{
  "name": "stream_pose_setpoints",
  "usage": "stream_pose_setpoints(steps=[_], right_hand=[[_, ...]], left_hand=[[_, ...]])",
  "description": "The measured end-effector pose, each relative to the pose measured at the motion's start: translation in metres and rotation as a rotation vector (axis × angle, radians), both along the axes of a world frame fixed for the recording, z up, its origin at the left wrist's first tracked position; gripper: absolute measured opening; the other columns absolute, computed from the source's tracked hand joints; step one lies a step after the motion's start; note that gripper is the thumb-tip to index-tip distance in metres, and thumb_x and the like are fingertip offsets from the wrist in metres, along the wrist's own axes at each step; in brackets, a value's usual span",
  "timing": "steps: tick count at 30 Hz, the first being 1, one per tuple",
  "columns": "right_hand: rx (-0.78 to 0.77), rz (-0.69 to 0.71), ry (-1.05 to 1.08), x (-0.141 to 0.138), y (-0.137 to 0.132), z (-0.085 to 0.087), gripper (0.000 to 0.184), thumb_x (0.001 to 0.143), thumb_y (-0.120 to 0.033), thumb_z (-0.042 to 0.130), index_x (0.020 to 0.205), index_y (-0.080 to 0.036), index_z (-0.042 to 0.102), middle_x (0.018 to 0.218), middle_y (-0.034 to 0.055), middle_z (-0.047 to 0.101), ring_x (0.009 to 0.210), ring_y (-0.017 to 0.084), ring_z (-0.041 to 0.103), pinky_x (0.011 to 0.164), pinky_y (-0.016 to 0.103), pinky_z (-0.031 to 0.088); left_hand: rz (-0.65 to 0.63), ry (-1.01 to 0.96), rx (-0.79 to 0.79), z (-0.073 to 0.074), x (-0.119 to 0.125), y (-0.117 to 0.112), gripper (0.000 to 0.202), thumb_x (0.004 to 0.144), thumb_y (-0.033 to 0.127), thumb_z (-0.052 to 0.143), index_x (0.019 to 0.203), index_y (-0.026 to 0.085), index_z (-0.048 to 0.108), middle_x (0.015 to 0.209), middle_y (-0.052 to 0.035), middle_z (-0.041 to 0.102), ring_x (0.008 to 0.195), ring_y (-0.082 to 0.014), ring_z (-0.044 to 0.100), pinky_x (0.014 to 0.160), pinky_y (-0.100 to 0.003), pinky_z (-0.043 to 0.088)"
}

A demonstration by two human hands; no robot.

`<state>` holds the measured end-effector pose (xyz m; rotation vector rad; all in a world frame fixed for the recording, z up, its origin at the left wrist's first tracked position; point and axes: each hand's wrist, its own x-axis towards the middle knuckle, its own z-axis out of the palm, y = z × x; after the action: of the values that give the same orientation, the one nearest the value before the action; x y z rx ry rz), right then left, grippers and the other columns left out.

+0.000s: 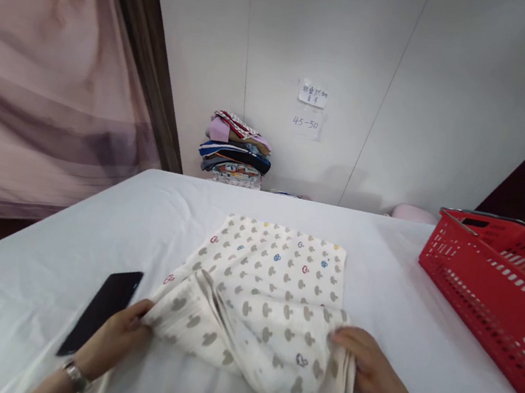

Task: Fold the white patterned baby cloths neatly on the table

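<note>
A cream cloth (259, 270) printed with small mushroom shapes lies on the white-covered table, its far part spread flat. The near part is lifted and partly folded over, sagging in a loose curve toward me. My left hand (121, 334), with a metal-banded watch on the wrist, pinches the cloth's near left corner. At the near right edge, my right hand (365, 360) grips the layered cloth between thumb and fingers. A black phone (103, 311) lies flat on the table just beside my left hand.
A red plastic basket (488, 297) stands at the table's right side. Behind the far edge rises a stack of folded fabrics (236, 151) against the white wall, which bears two paper notes (308, 123). A pinkish curtain (52, 64) hangs on the left.
</note>
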<state>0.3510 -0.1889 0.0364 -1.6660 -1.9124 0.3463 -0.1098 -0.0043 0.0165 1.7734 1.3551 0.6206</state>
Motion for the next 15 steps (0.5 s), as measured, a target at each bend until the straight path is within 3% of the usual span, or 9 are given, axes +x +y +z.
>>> stream_pose_setpoints(steps=[2, 4, 8, 12, 15], right_hand=[[0.022, 0.086, -0.136, -0.004, -0.004, -0.008, 0.034, 0.079, -0.031, 0.056, 0.113, -0.031, 0.060, 0.121, 0.0077, 0.055, 0.113, 0.027, 0.049, 0.095, 0.044, 0.040], [0.050, 0.096, -0.160, -0.005, -0.008, -0.014, 0.034, 0.078, -0.030, 0.058, 0.112, -0.032, 0.061, 0.124, 0.0082, 0.054, 0.117, 0.029, 0.046, 0.096, 0.047, 0.039], [-0.047, 0.027, 0.151, -0.004, -0.016, -0.007, 0.022, 0.079, -0.033, 0.054, 0.097, -0.029, 0.068, 0.115, 0.0072, 0.060, 0.111, 0.026, 0.052, 0.095, 0.043, 0.040], [-0.255, -0.222, 0.523, -0.006, -0.020, 0.021, 0.028, 0.078, -0.037, 0.052, 0.095, -0.023, 0.068, 0.100, 0.0074, 0.067, 0.093, 0.028, 0.061, 0.085, 0.042, 0.047], [-0.394, -0.191, 0.561, -0.015, -0.017, 0.034, 0.027, 0.075, -0.040, 0.056, 0.091, -0.022, 0.070, 0.092, 0.0056, 0.069, 0.090, 0.029, 0.061, 0.085, 0.041, 0.046]], left_hand=[[-0.003, 0.022, 0.086, -0.003, 0.004, -0.007, 0.046, 0.059, 0.030, 0.057, 0.105, 0.028, 0.058, 0.101, 0.0015, 0.066, 0.095, -0.0243, 0.060, 0.086, -0.032, 0.046], [-0.018, 0.061, 0.175, -0.002, 0.009, -0.011, 0.061, 0.056, 0.029, 0.060, 0.116, 0.030, 0.053, 0.114, 0.0001, 0.061, 0.105, -0.0258, 0.056, 0.096, -0.035, 0.041], [-0.010, 0.114, 0.203, 0.006, 0.012, -0.013, 0.050, 0.053, 0.036, 0.066, 0.101, 0.025, 0.062, 0.103, -0.0046, 0.066, 0.095, -0.0273, 0.059, 0.089, -0.035, 0.045], [0.008, -0.028, 0.098, 0.015, 0.009, -0.012, 0.034, 0.062, 0.048, 0.060, 0.084, 0.023, 0.063, 0.083, -0.0008, 0.068, 0.079, -0.0230, 0.062, 0.074, -0.030, 0.050], [0.016, -0.069, 0.091, 0.019, 0.012, -0.013, 0.030, 0.057, 0.048, 0.063, 0.079, 0.027, 0.065, 0.086, 0.0025, 0.068, 0.085, -0.0242, 0.061, 0.077, -0.032, 0.049]])
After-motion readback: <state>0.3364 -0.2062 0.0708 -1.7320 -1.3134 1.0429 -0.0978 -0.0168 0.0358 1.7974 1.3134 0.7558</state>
